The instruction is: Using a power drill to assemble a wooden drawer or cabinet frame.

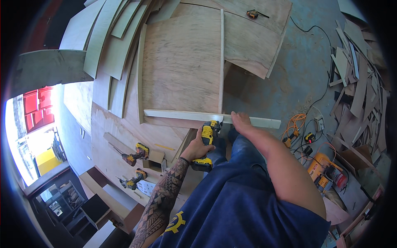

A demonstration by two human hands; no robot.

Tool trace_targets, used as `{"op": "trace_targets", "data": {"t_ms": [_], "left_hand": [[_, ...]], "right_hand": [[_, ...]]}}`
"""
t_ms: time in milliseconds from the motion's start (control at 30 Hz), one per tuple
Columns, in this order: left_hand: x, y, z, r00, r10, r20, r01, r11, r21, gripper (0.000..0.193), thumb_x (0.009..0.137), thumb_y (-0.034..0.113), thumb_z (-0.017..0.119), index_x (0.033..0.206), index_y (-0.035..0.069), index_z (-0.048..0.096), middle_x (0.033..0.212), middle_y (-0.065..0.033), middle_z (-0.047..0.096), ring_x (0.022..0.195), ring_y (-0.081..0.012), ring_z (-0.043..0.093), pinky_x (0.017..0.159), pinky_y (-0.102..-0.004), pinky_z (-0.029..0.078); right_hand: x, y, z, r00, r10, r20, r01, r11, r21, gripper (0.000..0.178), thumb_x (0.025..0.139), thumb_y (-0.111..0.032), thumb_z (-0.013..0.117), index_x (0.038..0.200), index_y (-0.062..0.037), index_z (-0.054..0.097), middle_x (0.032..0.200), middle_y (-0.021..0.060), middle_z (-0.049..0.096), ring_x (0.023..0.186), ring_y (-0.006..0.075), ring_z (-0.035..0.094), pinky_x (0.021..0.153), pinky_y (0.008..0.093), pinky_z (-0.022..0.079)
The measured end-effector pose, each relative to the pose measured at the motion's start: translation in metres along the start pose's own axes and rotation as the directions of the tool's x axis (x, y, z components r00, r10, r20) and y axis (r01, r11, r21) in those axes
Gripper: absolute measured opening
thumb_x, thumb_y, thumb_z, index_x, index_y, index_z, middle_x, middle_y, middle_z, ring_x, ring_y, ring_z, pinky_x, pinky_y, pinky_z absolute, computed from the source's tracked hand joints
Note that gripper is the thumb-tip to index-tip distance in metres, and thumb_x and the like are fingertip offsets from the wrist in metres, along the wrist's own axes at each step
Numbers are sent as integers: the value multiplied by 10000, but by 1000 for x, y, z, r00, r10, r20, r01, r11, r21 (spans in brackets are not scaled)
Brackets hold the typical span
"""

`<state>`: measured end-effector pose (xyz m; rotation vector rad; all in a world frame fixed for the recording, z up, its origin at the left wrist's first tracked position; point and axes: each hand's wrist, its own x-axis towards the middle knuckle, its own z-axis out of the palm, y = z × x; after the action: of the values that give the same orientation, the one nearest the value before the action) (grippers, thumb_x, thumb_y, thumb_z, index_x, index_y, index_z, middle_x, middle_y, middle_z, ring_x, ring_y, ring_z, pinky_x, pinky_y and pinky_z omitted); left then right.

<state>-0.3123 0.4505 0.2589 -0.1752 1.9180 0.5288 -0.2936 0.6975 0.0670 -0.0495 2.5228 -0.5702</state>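
left hand (196, 149): grips yellow drill (208, 133) | right hand (241, 121): on wood strip (178, 114)

Left hand (197, 148) is gripping yellow-and-black cordless driver (208, 134); right hand (241, 122) is holding pale wooden strip (178, 114); strip is lying along plywood panel's (182, 62) near edge; tape measure (252, 14) is resting beyond

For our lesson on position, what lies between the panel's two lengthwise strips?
The head view shows bare plywood between the left strip and right strip.
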Motion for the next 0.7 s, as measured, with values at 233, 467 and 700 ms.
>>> {"op": "trace_targets", "data": {"t_ms": [233,467,700], "left_hand": [[13,-4,-3,999,16,36,-16,1000,22,1285,822,394,840,1726,90,-22,1218,-304,736,1140,-416,743,1015,-455,571],[12,-4,0,999,-3,43,1,999,47,1288,827,397,837,1722,85,-34,1225,-309,734,1139,-423,743,1013,-456,572],[16,-15,9,1000,-1,17,0,998,63,1278,839,386,832,1725,100,-43,1191,-309,743,1116,-415,751,1001,-461,576]], "right_hand": [[-3,-3,3,999,42,-2,-42,999,-25,165,1006,-158,586,1122,-56,645,1101,213,742,1085,404,716,922,558,551],[7,-1,-2,997,53,58,-53,999,-2,167,1017,-145,569,1124,-59,664,1097,215,760,1088,409,733,907,556,573],[10,0,-4,998,24,61,-21,999,-37,176,1006,-145,596,1131,-81,702,1078,182,778,1060,382,750,883,515,598]]}}
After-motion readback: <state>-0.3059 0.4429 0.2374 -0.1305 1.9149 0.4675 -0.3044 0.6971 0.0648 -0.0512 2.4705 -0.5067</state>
